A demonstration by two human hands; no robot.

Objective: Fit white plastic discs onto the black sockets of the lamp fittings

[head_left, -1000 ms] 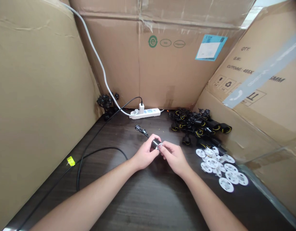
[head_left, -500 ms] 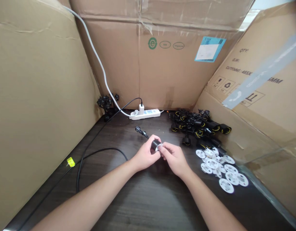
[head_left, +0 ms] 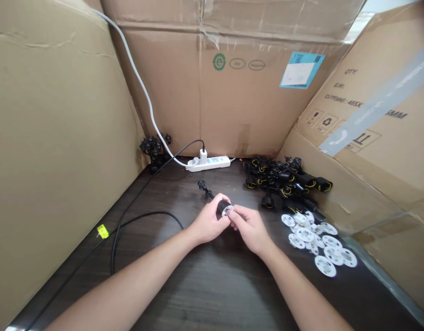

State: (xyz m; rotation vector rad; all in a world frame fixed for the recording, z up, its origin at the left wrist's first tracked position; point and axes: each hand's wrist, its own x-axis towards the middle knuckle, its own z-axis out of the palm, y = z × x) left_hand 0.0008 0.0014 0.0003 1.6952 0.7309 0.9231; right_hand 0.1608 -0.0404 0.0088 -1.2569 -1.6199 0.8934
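The left hand (head_left: 210,223) is wrapped around a black tube (head_left: 223,207), which is tilted so its open end faces the right hand (head_left: 248,227). The two hands are close together. A white disc (head_left: 229,210) sits at that end of the tube, and the right fingertips touch it — I cannot tell if they pinch it. A short black tail (head_left: 205,189) sticks out of the tube's other end. All this is over the dark bench (head_left: 201,289).

To the right of the tube, nearer the person, is a pile of white discs (head_left: 304,235). To the right and farther back is a heap of black tubes (head_left: 287,179) with yellow wires. Behind the tube is a white power strip (head_left: 217,162). Left of the tube, a black cord (head_left: 148,214) bends over the bench — it has a yellow tag (head_left: 102,231). Big brown boxes (head_left: 163,82) stand around the tube on three sides.
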